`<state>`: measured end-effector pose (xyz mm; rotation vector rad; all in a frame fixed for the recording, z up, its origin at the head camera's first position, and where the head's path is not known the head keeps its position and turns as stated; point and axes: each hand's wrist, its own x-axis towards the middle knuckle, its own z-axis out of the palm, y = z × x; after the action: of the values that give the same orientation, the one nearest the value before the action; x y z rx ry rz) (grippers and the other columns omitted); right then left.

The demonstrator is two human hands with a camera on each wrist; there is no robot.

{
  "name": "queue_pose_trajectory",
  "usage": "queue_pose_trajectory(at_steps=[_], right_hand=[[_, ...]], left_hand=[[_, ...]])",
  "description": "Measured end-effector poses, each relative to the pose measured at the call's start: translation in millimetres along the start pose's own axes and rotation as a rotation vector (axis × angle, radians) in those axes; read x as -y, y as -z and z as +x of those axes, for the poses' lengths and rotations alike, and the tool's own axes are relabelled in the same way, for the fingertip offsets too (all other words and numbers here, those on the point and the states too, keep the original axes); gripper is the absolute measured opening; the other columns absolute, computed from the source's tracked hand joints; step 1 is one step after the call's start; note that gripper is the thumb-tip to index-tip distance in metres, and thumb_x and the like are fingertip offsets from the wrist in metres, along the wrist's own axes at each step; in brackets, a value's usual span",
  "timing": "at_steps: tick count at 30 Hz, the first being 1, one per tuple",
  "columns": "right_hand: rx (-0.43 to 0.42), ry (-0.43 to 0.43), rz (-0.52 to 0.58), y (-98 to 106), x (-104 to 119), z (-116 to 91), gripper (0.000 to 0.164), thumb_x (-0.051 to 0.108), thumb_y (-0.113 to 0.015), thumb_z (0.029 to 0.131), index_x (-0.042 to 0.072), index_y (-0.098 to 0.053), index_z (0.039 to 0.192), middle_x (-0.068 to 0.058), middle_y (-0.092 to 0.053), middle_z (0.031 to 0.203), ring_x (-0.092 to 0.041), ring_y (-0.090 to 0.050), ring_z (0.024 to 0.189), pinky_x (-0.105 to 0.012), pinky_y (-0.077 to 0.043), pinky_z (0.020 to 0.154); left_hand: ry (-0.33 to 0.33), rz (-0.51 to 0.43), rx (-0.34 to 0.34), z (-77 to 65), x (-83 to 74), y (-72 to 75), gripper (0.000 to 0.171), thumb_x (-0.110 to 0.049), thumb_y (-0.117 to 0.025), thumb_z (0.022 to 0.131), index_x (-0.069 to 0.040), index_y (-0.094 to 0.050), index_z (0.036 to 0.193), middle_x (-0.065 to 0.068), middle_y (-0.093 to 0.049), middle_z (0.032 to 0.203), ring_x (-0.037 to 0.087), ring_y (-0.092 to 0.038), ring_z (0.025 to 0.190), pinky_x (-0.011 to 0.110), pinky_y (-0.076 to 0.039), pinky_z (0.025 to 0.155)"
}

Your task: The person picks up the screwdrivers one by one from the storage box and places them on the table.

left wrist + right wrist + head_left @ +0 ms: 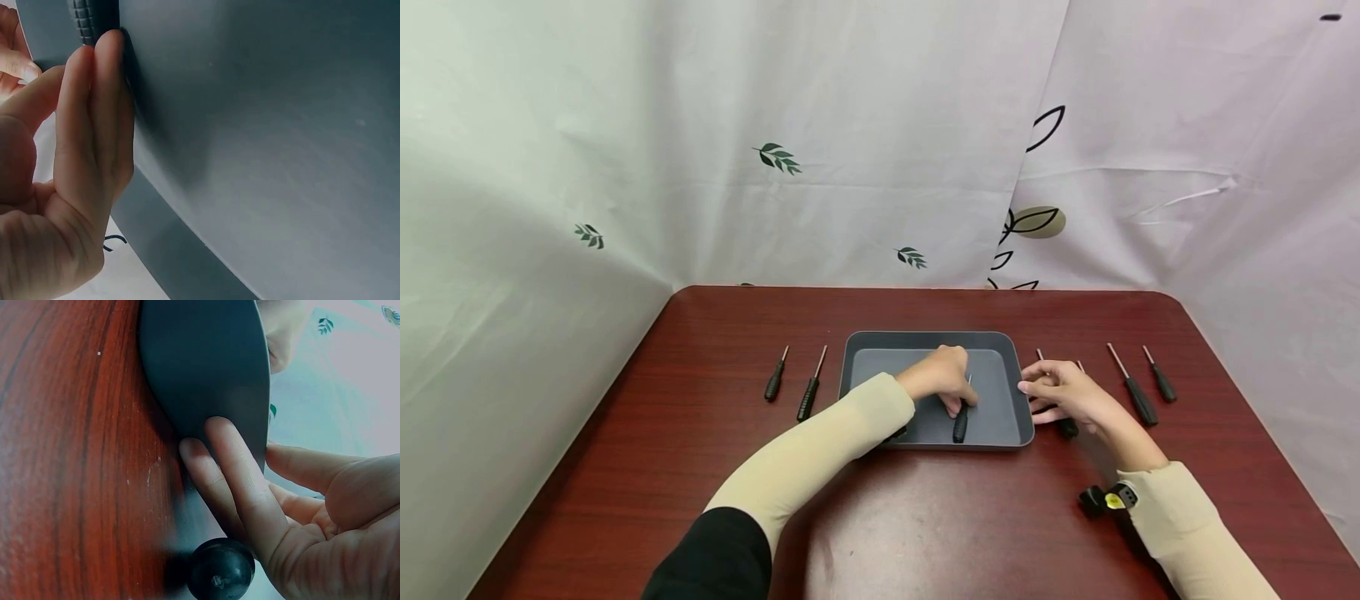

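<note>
My left hand [946,379] reaches into the grey rectangular tray [925,340] and pinches a screwdriver [960,425] with a black ribbed handle. In the left wrist view, that ribbed handle [81,19] shows just beyond the fingertips; its shaft is out of sight there. At the tray's right side, my right hand [1067,392] grips the wall. The right wrist view has two fingers [240,469] flat on the tray's outer wall [206,362] and the thumb at the rim. A dark object [896,434], mostly hidden by the left sleeve, lies at the tray's front.
Two screwdrivers [808,397] [774,382] lie left of the tray. Right of it are two more [1141,404] [1163,385], plus others partly covered by the right hand, one showing its black handle [1067,428]. Patterned white cloth [850,208] hangs behind the red-brown table [917,517].
</note>
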<state>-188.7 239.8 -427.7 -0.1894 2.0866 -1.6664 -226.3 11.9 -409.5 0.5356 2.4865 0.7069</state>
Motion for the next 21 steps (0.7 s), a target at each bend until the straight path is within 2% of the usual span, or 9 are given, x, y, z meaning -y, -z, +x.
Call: queue_pose_trajectory(at_steps=[4,11,16,21], right_hand=[[0.004,0.006,-0.005,0,1,-1,0.044,0.004,-0.058,0.101,-0.023,-0.040,0.131,-0.018,-0.067,0.101,-0.025,-0.071,0.079,-0.043,-0.063,0.070],[0.006,0.010,0.000,-1,0,-1,0.043,0.004,-0.057,0.101,-0.023,-0.040,0.130,-0.017,-0.067,0.100,-0.025,-0.071,0.078,-0.042,-0.063,0.070],[0.012,0.012,-0.012,-2,0,-1,0.044,0.003,-0.057,0.101,-0.023,-0.039,0.130,-0.017,-0.067,0.101,-0.026,-0.071,0.080,-0.042,-0.063,0.069],[0.017,0.022,-0.017,-1,0,-2,0.043,0.002,-0.056,0.101,-0.024,-0.039,0.130,-0.015,-0.067,0.100,-0.026,-0.071,0.079,-0.041,-0.063,0.068]], left_hand=[[0.017,-0.017,0.000,0.3,0.5,0.8,0.035,-0.013,-0.075,0.088,-0.002,-0.060,0.058,0.009,-0.064,0.051,0.018,-0.068,0.050,0.024,-0.059,0.052],[0.044,-0.030,0.017,-1.4,3.2,2.5,0.027,-0.012,-0.073,0.087,0.001,-0.066,0.065,0.008,-0.066,0.055,0.015,-0.066,0.048,0.022,-0.058,0.051],[0.075,-0.070,0.043,-4.6,5.2,5.3,0.024,-0.011,-0.073,0.088,0.004,-0.069,0.069,0.010,-0.068,0.059,0.016,-0.067,0.048,0.024,-0.058,0.051],[0.067,-0.133,0.078,-10.0,6.5,10.8,0.023,-0.010,-0.070,0.092,0.007,-0.069,0.077,0.015,-0.070,0.067,0.020,-0.069,0.052,0.027,-0.060,0.052]])
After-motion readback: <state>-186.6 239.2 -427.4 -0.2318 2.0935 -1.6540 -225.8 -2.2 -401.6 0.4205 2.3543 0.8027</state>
